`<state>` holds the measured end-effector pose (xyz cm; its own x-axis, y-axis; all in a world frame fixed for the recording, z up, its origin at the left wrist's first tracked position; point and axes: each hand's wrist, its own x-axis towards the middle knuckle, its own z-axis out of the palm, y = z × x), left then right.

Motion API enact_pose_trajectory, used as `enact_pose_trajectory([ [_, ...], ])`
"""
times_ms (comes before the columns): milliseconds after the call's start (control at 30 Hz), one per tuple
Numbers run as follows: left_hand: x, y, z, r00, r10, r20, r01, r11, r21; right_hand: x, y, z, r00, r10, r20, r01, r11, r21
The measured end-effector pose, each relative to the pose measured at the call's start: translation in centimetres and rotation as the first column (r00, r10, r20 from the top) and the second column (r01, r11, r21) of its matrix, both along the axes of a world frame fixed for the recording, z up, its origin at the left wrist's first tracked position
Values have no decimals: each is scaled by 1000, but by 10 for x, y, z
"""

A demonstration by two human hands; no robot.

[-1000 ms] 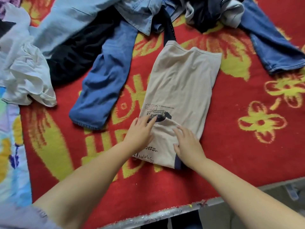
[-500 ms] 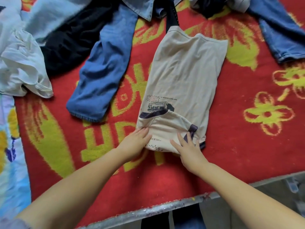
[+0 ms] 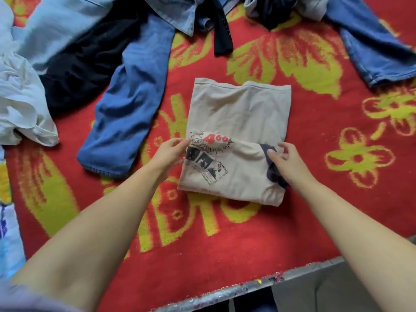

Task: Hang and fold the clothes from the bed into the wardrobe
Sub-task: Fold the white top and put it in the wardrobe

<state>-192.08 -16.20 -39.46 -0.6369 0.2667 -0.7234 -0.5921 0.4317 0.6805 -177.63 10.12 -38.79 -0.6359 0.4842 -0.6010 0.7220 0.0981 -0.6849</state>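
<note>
Since half a second ago, the near end of the beige t-shirt (image 3: 238, 122) has been turned up and over onto itself, so the printed graphic with red numerals is now showing on top and the garment is lying shorter than before. Both hands have travelled up with that fold.

The t-shirt is lying flat on the red and yellow blanket (image 3: 315, 176) near the centre of view. Its long axis is running from 6 o'clock to 12 o'clock, tilting slightly toward 1 o'clock, with the hemmed edge pointing away at 12 and the folded end nearest the person.

The left hand (image 3: 168, 152) is pinching the folded flap's edge at the shirt's 9 o'clock side, thumb on top. The right hand (image 3: 286, 161) is gripping the dark-trimmed part at the 3 o'clock side, fingers curling around the cloth.

A blue jeans leg (image 3: 126, 109) is lying at 10 o'clock from the shirt, black fabric (image 3: 90, 64) beyond it, and white cloth (image 3: 20, 104) at far 9 o'clock. Another denim leg (image 3: 371, 48) is lying at 2 o'clock.
</note>
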Motion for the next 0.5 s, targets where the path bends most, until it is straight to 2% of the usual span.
enact_pose_trajectory([
  [67, 18, 2, -22, 989, -141, -47, 136, 986, -94, 6, -12, -15, 999, 52, -15, -51, 998, 48],
  [133, 34, 5, -36, 952, -235, -194, 189, 955, -230, 13, -21, -28, 990, 139, 8, -139, 978, 157],
  [200, 41, 9, -40, 889, -230, -395, 95, 938, -333, 15, -22, -32, 989, 146, -1, -138, 942, 305],
  [300, 47, 9, -38, 803, -145, -579, -57, 947, -317, 12, -15, -30, 979, 163, -123, -97, 901, 422],
  [367, 51, 8, -40, 799, -157, -581, -87, 925, -369, 8, -12, -30, 975, 211, -74, -160, 890, 427],
  [433, 52, 7, -42, 833, -249, -494, -50, 855, -516, 7, -12, -31, 965, 253, 68, -259, 873, 414],
  [500, 52, 2, -38, 826, -341, -448, -24, 773, -634, 12, -18, -23, 934, 316, 165, -353, 759, 547],
])
